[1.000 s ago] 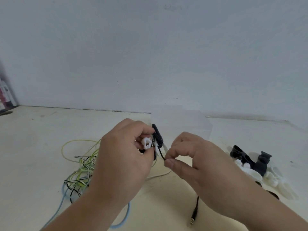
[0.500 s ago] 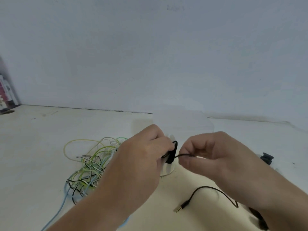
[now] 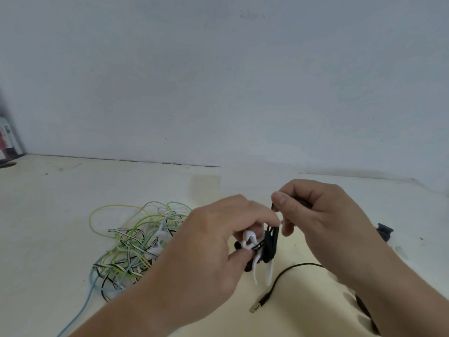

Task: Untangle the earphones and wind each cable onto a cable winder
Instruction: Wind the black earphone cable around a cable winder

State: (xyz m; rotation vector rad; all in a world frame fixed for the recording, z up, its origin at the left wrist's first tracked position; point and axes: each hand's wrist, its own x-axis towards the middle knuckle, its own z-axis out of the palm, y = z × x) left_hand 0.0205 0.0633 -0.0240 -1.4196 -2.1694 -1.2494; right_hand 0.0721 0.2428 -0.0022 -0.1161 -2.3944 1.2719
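Note:
My left hand (image 3: 213, 242) pinches a white cable winder (image 3: 250, 239) just above the table, with several turns of black earphone cable (image 3: 271, 242) wrapped around it. My right hand (image 3: 323, 215) sits close to the right of the winder and grips the same black cable between thumb and fingers, above the winder's top. The cable's loose end trails under my right forearm and ends in a gold jack plug (image 3: 258, 306) on the table. A tangle of yellow, green, blue and black-and-white earphone cables (image 3: 136, 244) lies to the left of my left hand.
A black winder (image 3: 384, 231) shows just past my right wrist at the right. The cream table (image 3: 60, 215) meets a pale wall at the back. Books or boxes (image 3: 7, 139) stand at the far left edge.
My right hand has risen from level with the winder to above it, carrying the black cable up. My left hand has turned the winder so its white body shows. The jack plug has slid right.

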